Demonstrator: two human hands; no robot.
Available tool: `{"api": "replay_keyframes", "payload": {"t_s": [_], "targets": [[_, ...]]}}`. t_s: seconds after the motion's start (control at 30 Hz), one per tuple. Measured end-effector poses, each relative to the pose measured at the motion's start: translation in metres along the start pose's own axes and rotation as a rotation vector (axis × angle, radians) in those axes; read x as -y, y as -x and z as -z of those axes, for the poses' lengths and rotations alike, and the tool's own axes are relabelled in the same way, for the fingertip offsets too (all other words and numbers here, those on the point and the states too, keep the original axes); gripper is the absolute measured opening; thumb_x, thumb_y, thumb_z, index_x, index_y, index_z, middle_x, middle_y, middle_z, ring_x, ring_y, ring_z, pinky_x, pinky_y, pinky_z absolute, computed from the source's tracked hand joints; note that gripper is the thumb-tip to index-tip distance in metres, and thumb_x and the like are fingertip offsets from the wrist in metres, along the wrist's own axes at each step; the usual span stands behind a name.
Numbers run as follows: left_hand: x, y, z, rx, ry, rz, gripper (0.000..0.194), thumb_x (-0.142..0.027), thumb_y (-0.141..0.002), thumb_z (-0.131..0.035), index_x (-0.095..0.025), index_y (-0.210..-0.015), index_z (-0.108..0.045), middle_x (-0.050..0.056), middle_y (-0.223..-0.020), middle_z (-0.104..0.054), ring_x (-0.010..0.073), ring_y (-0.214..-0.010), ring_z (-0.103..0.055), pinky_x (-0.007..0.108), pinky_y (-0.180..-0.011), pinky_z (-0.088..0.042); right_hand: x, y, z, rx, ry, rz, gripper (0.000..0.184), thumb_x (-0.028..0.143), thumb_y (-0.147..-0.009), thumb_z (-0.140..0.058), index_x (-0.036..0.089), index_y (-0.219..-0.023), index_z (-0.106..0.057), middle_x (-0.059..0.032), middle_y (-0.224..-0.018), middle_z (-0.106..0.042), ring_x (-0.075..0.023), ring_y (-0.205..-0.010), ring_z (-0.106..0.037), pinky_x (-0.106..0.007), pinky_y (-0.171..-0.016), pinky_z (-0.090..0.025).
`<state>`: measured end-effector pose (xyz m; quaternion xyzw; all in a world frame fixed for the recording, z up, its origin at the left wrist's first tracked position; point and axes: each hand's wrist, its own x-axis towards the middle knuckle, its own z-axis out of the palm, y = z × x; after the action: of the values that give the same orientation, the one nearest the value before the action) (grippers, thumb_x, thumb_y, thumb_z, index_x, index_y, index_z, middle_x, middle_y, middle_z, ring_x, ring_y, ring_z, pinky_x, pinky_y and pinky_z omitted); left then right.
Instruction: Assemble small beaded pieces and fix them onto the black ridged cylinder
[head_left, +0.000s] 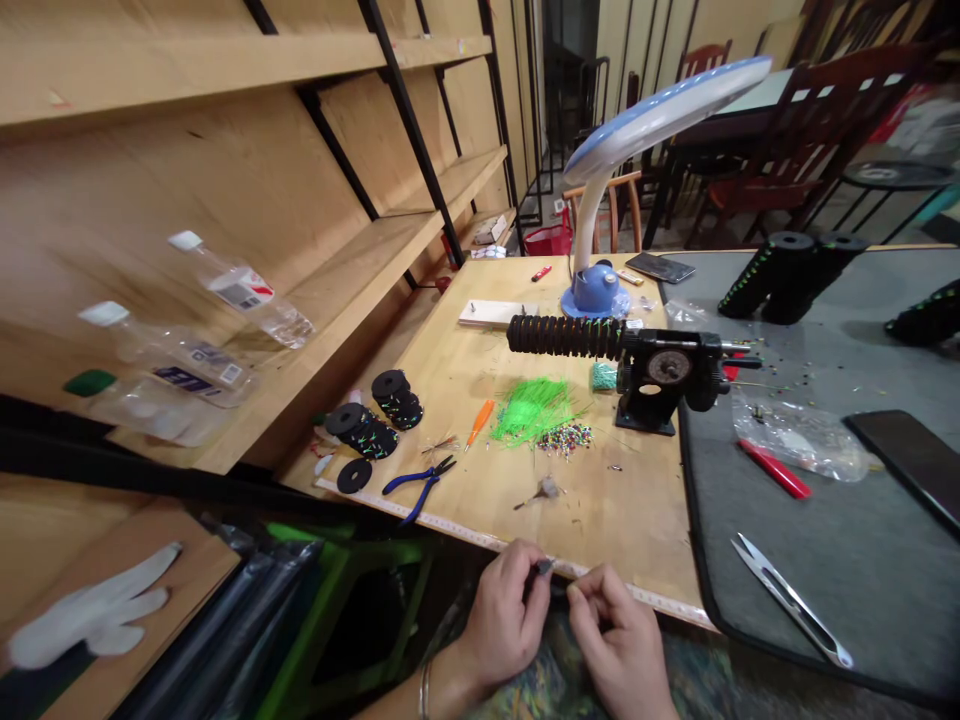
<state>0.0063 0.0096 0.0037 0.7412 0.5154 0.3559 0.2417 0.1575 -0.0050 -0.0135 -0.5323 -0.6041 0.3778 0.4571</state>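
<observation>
At the table's front edge, my left hand (pixel 508 612) pinches a small dark piece (pixel 544 566) between thumb and fingers; its kind is too small to tell. Close beside it, my right hand (pixel 619 636) has thumb and forefinger pressed together, and whatever they hold is hidden. Just beyond lies a small greyish clump (pixel 548 487) with thin strands. Farther off are a pile of green bristles (pixel 531 408), a heap of coloured beads (pixel 566 438) and an orange-handled tool (pixel 480 422). Blue-handled pliers (pixel 420 485) rest to the left.
Behind the beads stands a black winding device (pixel 651 375) with a ridged roll. Black foam spools (pixel 364 430) sit at left, and a blue lamp (pixel 592 290) at the back. Thread snips (pixel 791 600) and a red pen-like tool (pixel 774 468) lie on the grey mat (pixel 885 560).
</observation>
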Motion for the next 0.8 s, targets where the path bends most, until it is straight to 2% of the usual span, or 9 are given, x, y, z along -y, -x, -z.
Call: {"api": "replay_keyframes", "payload": {"t_s": [0.33,0.67,0.8], "targets": [[0.0,-0.0009,0.0002,0.003,0.0,0.045,0.009,-0.014,-0.089,-0.045,-0.02,-0.09,-0.051,0.002,-0.074,-0.058,0.0148,-0.065,-0.057,0.023,-0.06,-0.044,0.0038,-0.0015,0.0006,-0.007,-0.002,0.01,0.022,0.028,-0.088,-0.052,0.021,-0.067,-0.052,0.0085,-0.049,-0.041,-0.0091,-0.04,-0.041,-0.018,-0.042,-0.034],[-0.0015,-0.0018,0.0009,0.002,0.009,0.018,0.011,-0.012,-0.088,-0.045,-0.019,-0.092,-0.053,0.003,-0.075,-0.059,0.0156,-0.066,-0.058,0.023,-0.061,-0.046,0.0055,-0.0032,0.001,-0.005,-0.08,-0.061,0.023,0.031,-0.086,-0.057,0.021,-0.065,-0.052,0.008,-0.048,-0.041,-0.0093,-0.04,-0.038,-0.02,-0.042,-0.032],[-0.0021,-0.0016,0.0006,0.014,0.003,0.008,0.011,-0.012,-0.088,-0.045,-0.019,-0.093,-0.052,0.004,-0.075,-0.059,0.0157,-0.067,-0.059,0.024,-0.062,-0.046,0.0023,-0.0038,-0.0001,0.001,-0.076,-0.07,0.023,0.031,-0.086,-0.057,0.021,-0.066,-0.052,0.0071,-0.05,-0.045,-0.0098,-0.042,-0.042,-0.02,-0.044,-0.034]]}}
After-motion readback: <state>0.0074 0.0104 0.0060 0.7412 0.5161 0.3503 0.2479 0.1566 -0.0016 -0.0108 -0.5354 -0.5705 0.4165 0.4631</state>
